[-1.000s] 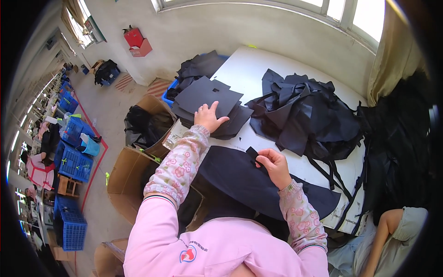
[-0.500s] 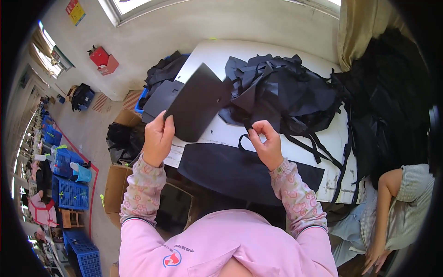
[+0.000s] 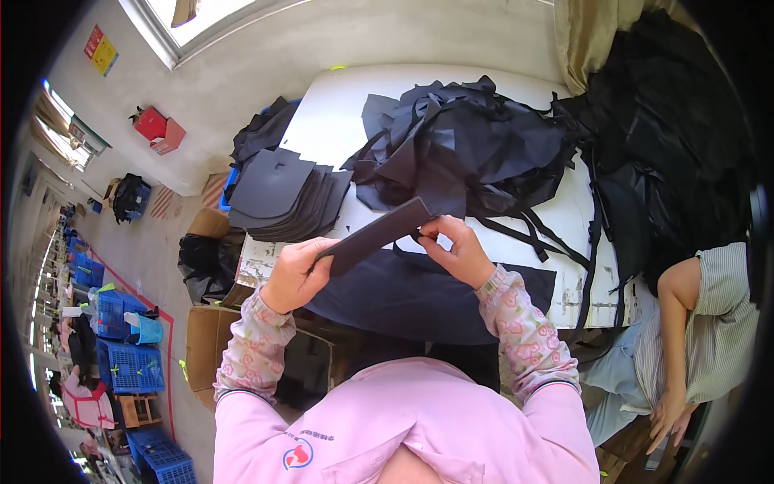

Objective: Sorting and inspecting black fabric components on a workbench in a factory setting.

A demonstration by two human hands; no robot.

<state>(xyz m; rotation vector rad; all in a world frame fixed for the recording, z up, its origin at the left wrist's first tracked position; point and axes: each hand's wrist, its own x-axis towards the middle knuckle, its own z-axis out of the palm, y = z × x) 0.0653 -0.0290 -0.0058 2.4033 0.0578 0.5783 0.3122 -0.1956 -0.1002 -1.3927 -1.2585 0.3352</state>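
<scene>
My left hand (image 3: 302,274) is closed on the left end of a stiff dark grey panel (image 3: 372,240), which is tilted so that it shows as a narrow slab. At the panel's right end, my right hand (image 3: 458,252) pinches a thin black strap (image 3: 407,243); its fingertips are close to the panel, and I cannot tell whether they touch it. Beneath both hands, a large dark fabric piece (image 3: 427,294) lies along the table's near edge. A stack of similar grey panels (image 3: 278,189) sits at the table's left, beyond my left hand.
A heap of black fabric pieces (image 3: 484,145) covers much of the white table (image 3: 322,105). Loose straps (image 3: 536,230) trail from it. Black material (image 3: 661,137) is piled at the right, near a seated person (image 3: 685,339). Cardboard boxes (image 3: 211,343) and blue crates (image 3: 133,367) stand left.
The panel has come down toward me and turned from broad face to near edge-on. My right hand is nearer its end. More of the panel stack shows, and the view has shifted.
</scene>
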